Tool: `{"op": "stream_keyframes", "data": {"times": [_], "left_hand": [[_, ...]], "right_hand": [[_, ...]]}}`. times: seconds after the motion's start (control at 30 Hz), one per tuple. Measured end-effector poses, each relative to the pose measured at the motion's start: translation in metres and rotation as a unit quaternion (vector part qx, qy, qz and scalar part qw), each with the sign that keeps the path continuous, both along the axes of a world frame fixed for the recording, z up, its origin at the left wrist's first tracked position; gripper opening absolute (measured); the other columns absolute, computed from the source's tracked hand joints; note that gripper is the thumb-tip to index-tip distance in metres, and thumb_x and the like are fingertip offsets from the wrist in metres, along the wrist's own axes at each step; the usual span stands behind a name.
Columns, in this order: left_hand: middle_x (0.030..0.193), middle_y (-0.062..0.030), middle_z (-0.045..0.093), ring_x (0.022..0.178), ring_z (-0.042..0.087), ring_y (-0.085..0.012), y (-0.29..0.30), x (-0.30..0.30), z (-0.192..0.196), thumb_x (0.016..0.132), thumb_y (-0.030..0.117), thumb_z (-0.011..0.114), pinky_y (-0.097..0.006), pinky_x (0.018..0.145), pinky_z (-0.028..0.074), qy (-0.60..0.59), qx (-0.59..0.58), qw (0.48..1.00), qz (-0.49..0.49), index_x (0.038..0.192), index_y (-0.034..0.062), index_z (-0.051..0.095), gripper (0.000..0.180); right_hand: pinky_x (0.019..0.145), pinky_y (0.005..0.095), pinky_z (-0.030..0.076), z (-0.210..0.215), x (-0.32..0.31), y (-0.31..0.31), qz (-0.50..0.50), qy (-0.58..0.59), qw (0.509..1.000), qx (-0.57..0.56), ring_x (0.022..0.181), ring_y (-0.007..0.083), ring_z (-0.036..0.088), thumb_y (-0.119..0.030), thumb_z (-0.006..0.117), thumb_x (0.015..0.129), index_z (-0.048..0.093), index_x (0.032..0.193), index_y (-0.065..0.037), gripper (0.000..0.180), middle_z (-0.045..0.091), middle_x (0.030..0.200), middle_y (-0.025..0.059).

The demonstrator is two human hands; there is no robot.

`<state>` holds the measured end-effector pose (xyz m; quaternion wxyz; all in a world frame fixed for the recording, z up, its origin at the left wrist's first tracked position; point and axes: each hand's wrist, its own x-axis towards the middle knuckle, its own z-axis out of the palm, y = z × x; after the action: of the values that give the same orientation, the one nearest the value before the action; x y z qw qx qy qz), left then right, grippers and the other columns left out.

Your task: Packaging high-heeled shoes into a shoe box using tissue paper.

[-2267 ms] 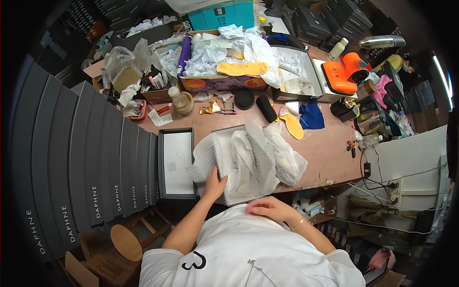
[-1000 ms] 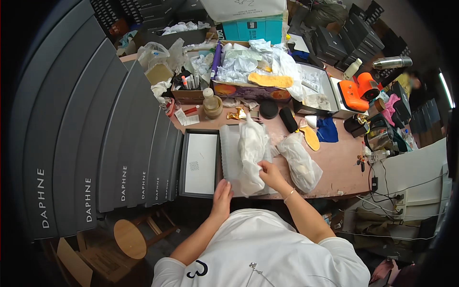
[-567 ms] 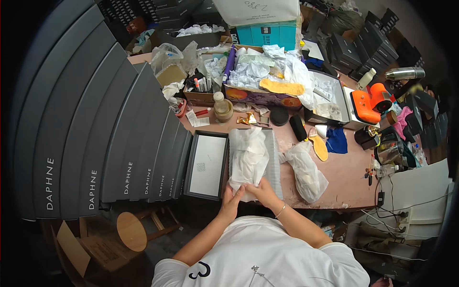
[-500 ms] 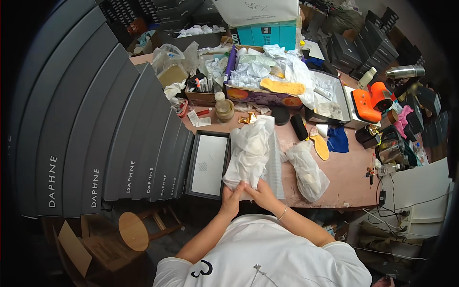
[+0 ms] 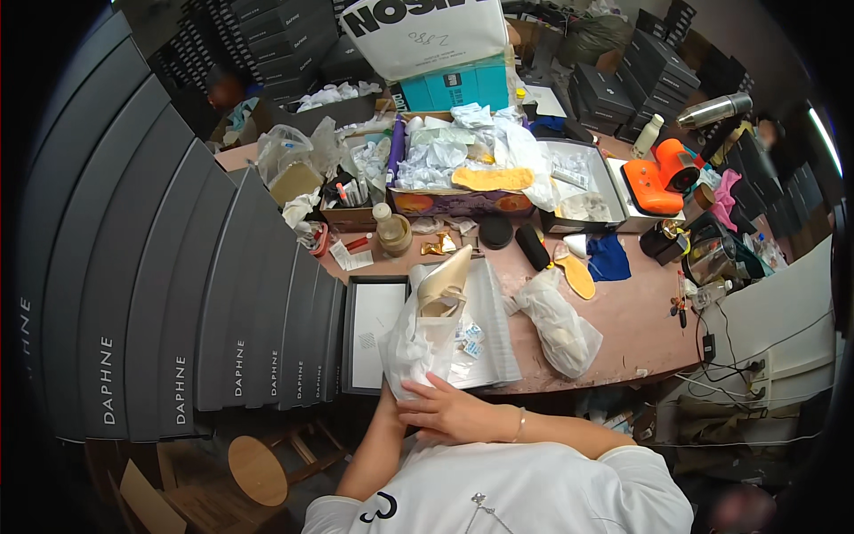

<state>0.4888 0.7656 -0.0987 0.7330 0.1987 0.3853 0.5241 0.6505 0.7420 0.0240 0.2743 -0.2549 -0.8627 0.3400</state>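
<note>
Just right of the rigid, white-floored grey box (image 5: 374, 309), a smooth beige shoe (image 5: 442, 283) with a sharply pointed end pokes from crumpled, translucent white wrapping (image 5: 416, 351). Below and right of that box, the right hand (image 5: 438, 409) lies across the wrapping's lower end, fingers extended; the left hand (image 5: 390, 405) is mostly hidden, its grip unclear.

Beige pointed shoe (image 5: 442, 283) | toe bare, facing away | rear in white wrapping (image 5: 418, 352)
</note>
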Motion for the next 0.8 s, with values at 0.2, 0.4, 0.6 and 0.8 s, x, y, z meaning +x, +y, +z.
{"op": "stream_keyframes", "data": {"times": [0.2, 0.4, 0.6, 0.8], "left_hand": [[0.121, -0.0149, 0.059, 0.106, 0.061, -0.0233, 0.005, -0.049, 0.033, 0.095, 0.036, 0.05, -0.035, 0.09, 0.051, -0.089, -0.053, 0.986, -0.127, 0.131, -0.0036, 0.047, 0.054], [0.109, -0.0129, 0.062, 0.092, 0.062, -0.0213, 0.02, -0.084, -0.037, 0.096, 0.05, 0.046, -0.035, 0.078, 0.05, 0.252, -0.098, 0.962, 0.039, 0.119, -0.0051, 0.054, 0.06], [0.104, -0.0141, 0.059, 0.094, 0.059, -0.0221, 0.027, -0.069, 0.111, 0.099, 0.031, 0.049, -0.035, 0.083, 0.048, 0.272, 0.177, 0.842, 0.43, 0.107, -0.0049, 0.054, 0.037], [0.102, -0.0207, 0.061, 0.09, 0.058, -0.0353, 0.083, -0.102, 0.046, 0.086, 0.017, 0.064, -0.038, 0.079, 0.048, 0.794, 0.133, 0.479, -0.35, 0.102, -0.0066, 0.061, 0.028]], "right_hand": [[0.075, 0.0399, 0.051, 0.059, 0.079, 0.076, -0.152, -0.209, 0.953, 0.157, 0.093, 0.0342, 0.061, -0.025, 0.075, 0.073, 0.052, 0.122, -0.008, 0.056, 0.061, 0.109, 0.0165], [0.062, 0.043, 0.049, -0.002, 0.099, 0.054, -0.14, -0.161, 0.976, -0.048, 0.072, 0.0345, 0.064, -0.038, 0.069, 0.081, 0.054, 0.108, -0.004, 0.046, 0.065, 0.083, 0.0163], [0.047, 0.0265, 0.044, -0.05, 0.148, 0.051, -0.444, 0.097, 0.846, -0.28, 0.053, 0.0119, 0.056, -0.027, 0.063, 0.09, 0.057, 0.111, -0.001, 0.034, 0.061, 0.073, 0.0061], [0.047, 0.0214, 0.04, -0.033, 0.174, 0.074, -0.33, 0.16, 0.852, -0.375, 0.053, 0.0049, 0.048, -0.025, 0.063, 0.09, 0.058, 0.113, -0.001, 0.034, 0.057, 0.075, 0.0001]]}}
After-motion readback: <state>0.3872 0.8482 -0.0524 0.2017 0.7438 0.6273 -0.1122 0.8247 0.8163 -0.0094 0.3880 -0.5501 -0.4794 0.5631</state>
